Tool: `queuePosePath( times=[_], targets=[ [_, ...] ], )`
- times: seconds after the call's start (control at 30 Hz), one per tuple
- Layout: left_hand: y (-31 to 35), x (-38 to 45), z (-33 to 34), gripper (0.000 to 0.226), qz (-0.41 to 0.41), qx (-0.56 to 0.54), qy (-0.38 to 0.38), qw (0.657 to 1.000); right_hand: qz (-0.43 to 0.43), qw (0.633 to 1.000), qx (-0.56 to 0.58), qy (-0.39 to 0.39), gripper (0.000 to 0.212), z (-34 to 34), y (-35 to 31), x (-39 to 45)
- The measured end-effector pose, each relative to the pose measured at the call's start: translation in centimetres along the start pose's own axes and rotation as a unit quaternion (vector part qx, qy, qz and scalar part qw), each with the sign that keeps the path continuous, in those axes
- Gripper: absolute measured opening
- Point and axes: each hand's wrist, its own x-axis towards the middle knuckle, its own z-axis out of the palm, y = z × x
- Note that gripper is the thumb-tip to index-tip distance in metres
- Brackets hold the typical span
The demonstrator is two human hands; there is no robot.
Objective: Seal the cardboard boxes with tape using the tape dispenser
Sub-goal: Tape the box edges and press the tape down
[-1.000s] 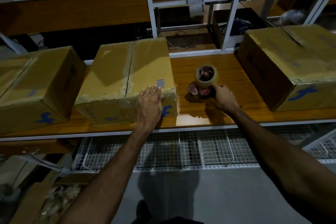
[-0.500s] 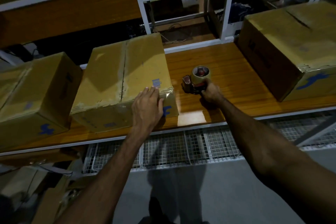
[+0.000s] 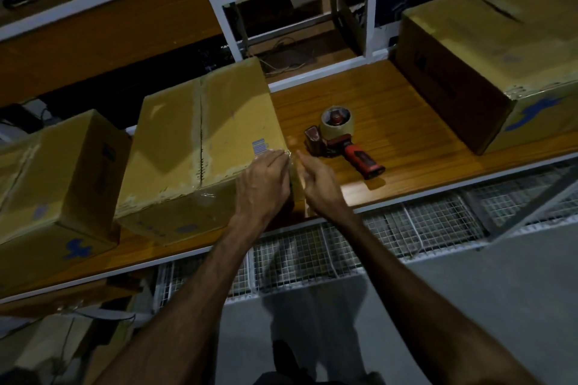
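Note:
A cardboard box point(image 3: 187, 141) with a taped centre seam sits on the wooden shelf point(image 3: 400, 147) in the middle. My left hand point(image 3: 264, 184) rests flat on its near right corner, over shiny clear tape. My right hand point(image 3: 319, 181) is against the same corner from the right side, fingers extended along the box's edge. The red-handled tape dispenser point(image 3: 339, 141) with its brown tape roll lies by itself on the shelf, right of the box, held by neither hand.
Another cardboard box point(image 3: 53, 184) stands at the left, touching the middle one. A larger cardboard box point(image 3: 494, 50) sits at the right. White rack uprights and upper shelves rise behind. A wire mesh tray point(image 3: 406, 228) hangs below the shelf edge.
My right hand has let go of the tape dispenser, left it lying on the shelf and moved left to the box's corner. My left hand stays on that corner.

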Motion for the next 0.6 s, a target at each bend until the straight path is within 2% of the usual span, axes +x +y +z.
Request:
queuePosePath(
  times=[0.07, 0.2, 0.4, 0.6],
  targets=[
    [0.4, 0.2, -0.5, 0.022, -0.008, -0.004, 0.006, 1.0, -0.033, 0.999, 0.007, -0.011, 0.051, 1.8, 0.2, -1.3],
    [0.8, 0.2, -0.9, 0.013, -0.014, -0.027, 0.013, 0.999, 0.0, 1.0, 0.018, 0.008, 0.064, 3.6, 0.6, -1.7],
    [1.1, 0.2, -1.2, 0.016, -0.045, -0.04, -0.002, 0.998, 0.01, 0.997, 0.077, -0.022, 0.063, 3.7, 0.8, 0.4],
    [0.9, 0.2, -1.4, 0.024, -0.048, -0.057, -0.016, 0.997, 0.024, 0.995, 0.045, -0.082, 0.085, 2.2, 0.1, 1.9]
  ],
)
